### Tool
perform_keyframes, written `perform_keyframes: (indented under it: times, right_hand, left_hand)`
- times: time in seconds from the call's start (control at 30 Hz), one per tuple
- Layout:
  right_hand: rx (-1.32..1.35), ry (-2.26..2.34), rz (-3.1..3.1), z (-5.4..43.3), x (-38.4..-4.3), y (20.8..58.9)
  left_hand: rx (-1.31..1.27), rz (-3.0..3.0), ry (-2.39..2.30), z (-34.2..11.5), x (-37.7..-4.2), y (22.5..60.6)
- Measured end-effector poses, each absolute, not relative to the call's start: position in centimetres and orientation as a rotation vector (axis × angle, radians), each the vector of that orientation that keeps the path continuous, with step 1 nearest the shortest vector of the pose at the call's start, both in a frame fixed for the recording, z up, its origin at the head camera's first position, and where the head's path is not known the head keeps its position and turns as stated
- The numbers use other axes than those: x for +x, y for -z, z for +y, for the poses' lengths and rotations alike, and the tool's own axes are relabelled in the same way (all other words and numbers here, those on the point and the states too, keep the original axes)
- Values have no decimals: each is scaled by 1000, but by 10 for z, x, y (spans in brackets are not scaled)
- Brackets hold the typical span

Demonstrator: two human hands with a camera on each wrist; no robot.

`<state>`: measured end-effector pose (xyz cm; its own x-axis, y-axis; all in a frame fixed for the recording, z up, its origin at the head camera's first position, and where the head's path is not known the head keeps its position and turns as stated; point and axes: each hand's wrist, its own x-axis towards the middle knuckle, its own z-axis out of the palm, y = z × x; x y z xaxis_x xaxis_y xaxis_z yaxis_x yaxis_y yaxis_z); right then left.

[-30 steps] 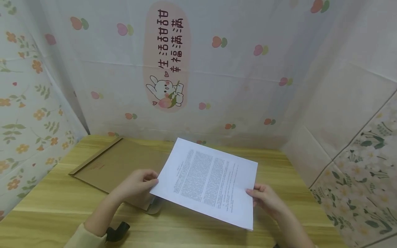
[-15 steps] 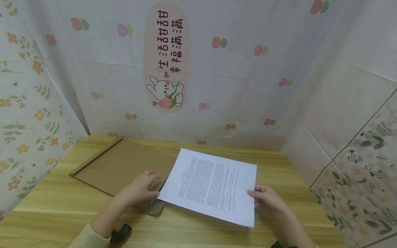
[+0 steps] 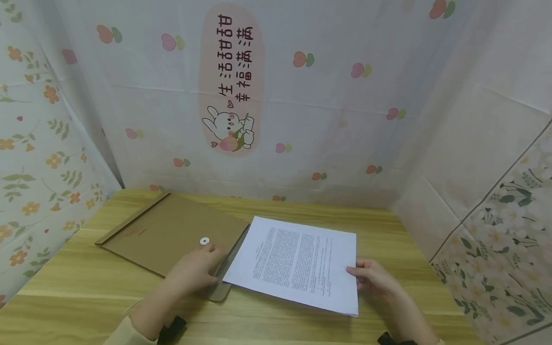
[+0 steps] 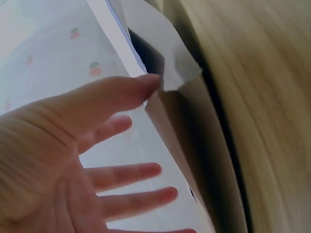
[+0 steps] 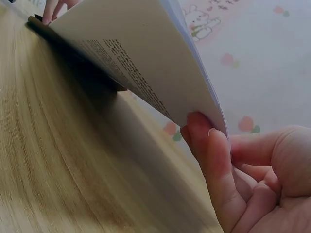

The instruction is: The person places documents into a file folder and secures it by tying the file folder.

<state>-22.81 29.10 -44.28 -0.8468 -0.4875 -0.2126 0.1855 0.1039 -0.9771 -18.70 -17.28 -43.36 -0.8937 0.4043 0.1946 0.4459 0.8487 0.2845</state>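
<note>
A stack of printed paper sheets [image 3: 293, 263] is held tilted, its right edge pinched by my right hand [image 3: 375, 278] between thumb and fingers. In the right wrist view the pinched stack [image 5: 146, 53] shows its underside, raised off the table. The stack's left edge lies over the flap at the mouth of a brown kraft file envelope [image 3: 185, 225]. Over that mouth is my left hand [image 3: 196, 270]. Seen from the left wrist, its fingers [image 4: 131, 174] are straight and spread, and the thumb's tip is at the envelope's edge [image 4: 180, 111]; whether it touches cannot be told.
The envelope lies on a wood-grain table [image 3: 276, 326], with a round white button [image 3: 204, 241] near its mouth. A printed cloth [image 3: 336, 120] hangs along the table's back edge. Floral cloths [image 3: 47, 158] stand at the left and right sides.
The stack has come down and its left edge has dropped to the envelope's mouth. My left hand has let go of the paper and moved to the envelope. The right hand keeps its pinch.
</note>
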Motion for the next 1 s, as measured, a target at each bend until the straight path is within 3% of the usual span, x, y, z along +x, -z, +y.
perform_keyframes:
  times: [0.47,1.0]
  right_hand:
    - [-150,1779,1926,293,-230,451]
    - [-207,1796,1843,292,-230,456]
  left_hand:
    - [-594,-2913,428,-156,-175,430]
    - [-523,-2858,273,-149,-168,425]
